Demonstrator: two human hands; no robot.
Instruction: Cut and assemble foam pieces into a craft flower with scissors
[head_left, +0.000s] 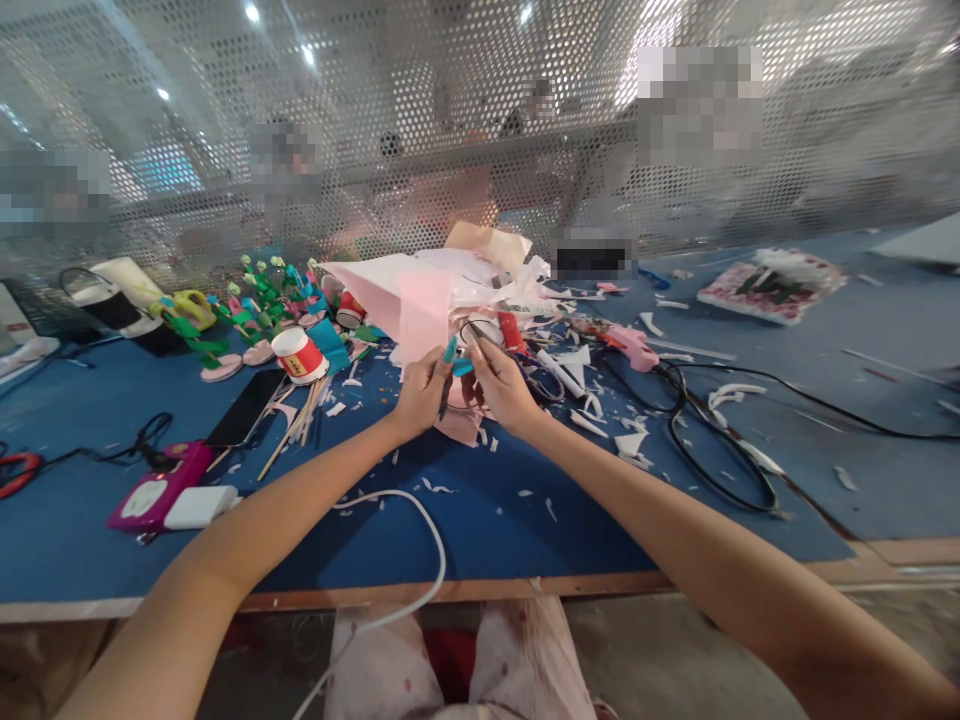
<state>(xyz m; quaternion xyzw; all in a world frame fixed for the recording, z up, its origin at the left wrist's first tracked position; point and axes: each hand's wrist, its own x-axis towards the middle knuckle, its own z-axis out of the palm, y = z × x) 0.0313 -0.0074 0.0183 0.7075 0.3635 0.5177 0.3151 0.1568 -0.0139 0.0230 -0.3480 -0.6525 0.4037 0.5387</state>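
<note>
Both my arms reach forward over the blue table [495,510]. My left hand [421,392] is closed in a pinch on a small teal piece [451,352] with a dark stick below it. My right hand [501,385] is closed too, its fingers pressed on the same small item, right next to the left hand. Under both hands lies a pale pink scrap [461,427]. Just behind them is a heap of pink and white paper sheets [420,290]. What exactly the right fingers hold is hidden.
Green and pink foam flowers [255,305] and a red-white cup [300,357] stand at the left, with a phone [244,408] and sticks [296,425]. A pink glue gun [628,345] and black cables [720,440] lie at the right. White scraps litter the table. A perforated screen [480,120] closes the back.
</note>
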